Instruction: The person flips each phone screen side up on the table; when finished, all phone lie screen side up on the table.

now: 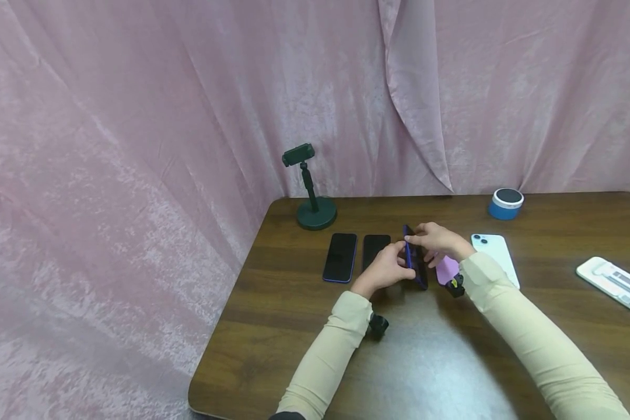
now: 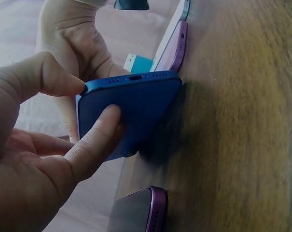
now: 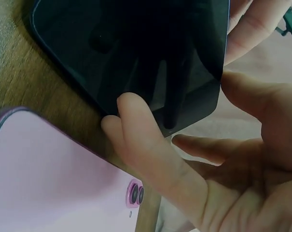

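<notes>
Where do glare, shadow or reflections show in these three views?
Head: pale glare on the near tabletop, shadow along the right sleeve. Left wrist: dim image, dark shadow on the tabletop beside the blue phone. Right wrist: dark reflections across the phone's screen.

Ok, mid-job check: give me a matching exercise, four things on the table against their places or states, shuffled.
1. blue phone
2. green stand
3. lilac phone
4. blue-and-white cylinder

A. near the back left corner of the table
B. near the table's back edge, toward the right
C. tilted up, held by the left hand and right hand
D. lying camera side up

Pairs: 1-C, 2-A, 3-D, 4-B.
</notes>
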Demonstrator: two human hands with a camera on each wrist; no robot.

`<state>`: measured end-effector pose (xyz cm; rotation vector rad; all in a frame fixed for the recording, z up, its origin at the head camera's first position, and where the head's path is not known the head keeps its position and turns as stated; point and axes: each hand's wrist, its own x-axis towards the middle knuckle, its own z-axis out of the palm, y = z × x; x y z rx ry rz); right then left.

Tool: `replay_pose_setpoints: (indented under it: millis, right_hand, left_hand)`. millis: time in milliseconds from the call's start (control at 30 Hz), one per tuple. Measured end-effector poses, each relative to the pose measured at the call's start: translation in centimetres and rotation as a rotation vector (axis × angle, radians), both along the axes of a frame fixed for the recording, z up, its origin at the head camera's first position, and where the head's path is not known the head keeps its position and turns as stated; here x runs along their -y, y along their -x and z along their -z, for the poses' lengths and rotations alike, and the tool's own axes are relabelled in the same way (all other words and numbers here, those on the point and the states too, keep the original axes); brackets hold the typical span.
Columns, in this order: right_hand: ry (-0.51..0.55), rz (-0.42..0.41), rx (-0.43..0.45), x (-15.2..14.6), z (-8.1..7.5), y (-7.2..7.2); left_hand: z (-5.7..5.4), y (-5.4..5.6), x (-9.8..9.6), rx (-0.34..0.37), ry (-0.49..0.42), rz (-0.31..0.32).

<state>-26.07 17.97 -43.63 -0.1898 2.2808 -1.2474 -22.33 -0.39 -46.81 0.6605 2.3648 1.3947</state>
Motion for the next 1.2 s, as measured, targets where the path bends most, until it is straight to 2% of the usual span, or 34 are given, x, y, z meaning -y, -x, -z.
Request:
replay_pose_setpoints:
  millis: [233,367,467,667,967,1067,1200]
  right_hand:
    - [-0.055,0.032,-0.033,0.2,0.3,0.0]
    - [-0.129,0.010,-0.082,0.5,0.7,0.2]
    - [-0.170,-0.003,-0.104,0.6,1.1,0.3]
    - [-0.193,0.022,-0.125,0.7,1.6,0.2]
    - [-0.249,0.000,-0.168,0.7,1.7,0.3]
    - [-0.269,0.010,-0.189,0.7,1.9,0.2]
    - [-0.300,0.010,-0.232,1.0,2.1,0.0]
  left_hand:
    - [0.0,0.0,-0.1,0.018,0.027,-0.050]
    - [0.2,-0.2,-0.1,0.051,0.026,-0.062]
    - [0.5,-0.3,0.0,0.052,0.071,-0.084]
    - [0.7,-0.4,-0.1,-0.002,0.210,-0.124]
    - [0.1,-0.7,-0.5,-0.048,0.296,-0.165]
    - [0.1,-0.7,-0.4,-0.065,0.292,-0.171]
    - [0.3,-0.6,-0.3,-0.046,0.246,-0.172]
